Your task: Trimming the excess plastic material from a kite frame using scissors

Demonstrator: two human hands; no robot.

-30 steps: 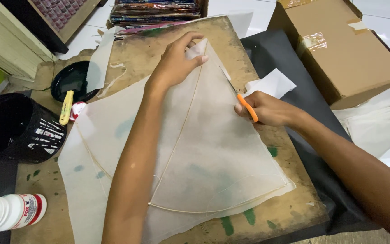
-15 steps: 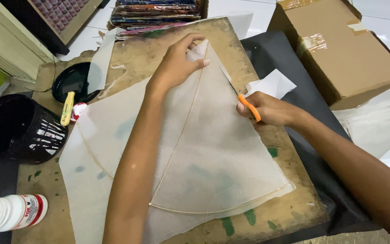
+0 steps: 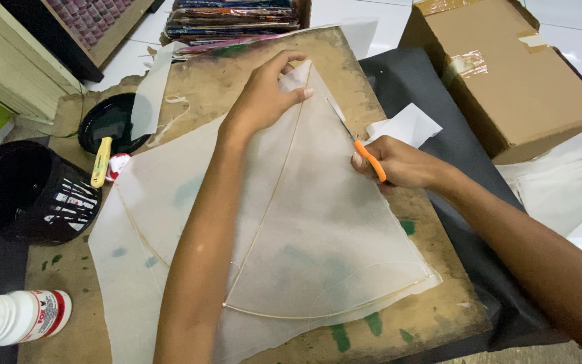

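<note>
A sheet of thin translucent white paper [image 3: 318,222] lies over a frame of thin sticks [image 3: 267,202] on a worn wooden board [image 3: 230,74]. My left hand [image 3: 264,94] presses flat on the paper's far tip where the sticks meet. My right hand [image 3: 399,165] grips orange-handled scissors [image 3: 365,154], whose blades lie along the paper's right edge and point toward the tip. A small white offcut of paper [image 3: 409,125] lies just beyond my right hand.
A black basket [image 3: 25,192] stands at the left with a black dish [image 3: 106,121] and a yellow-handled tool [image 3: 101,162] behind it. A white glue bottle [image 3: 18,317] lies at the lower left. A cardboard box [image 3: 513,74] sits at the right on a black sheet [image 3: 432,87].
My right hand with the scissors has slid a little farther up the paper's right edge toward the tip. My left hand has stayed in place.
</note>
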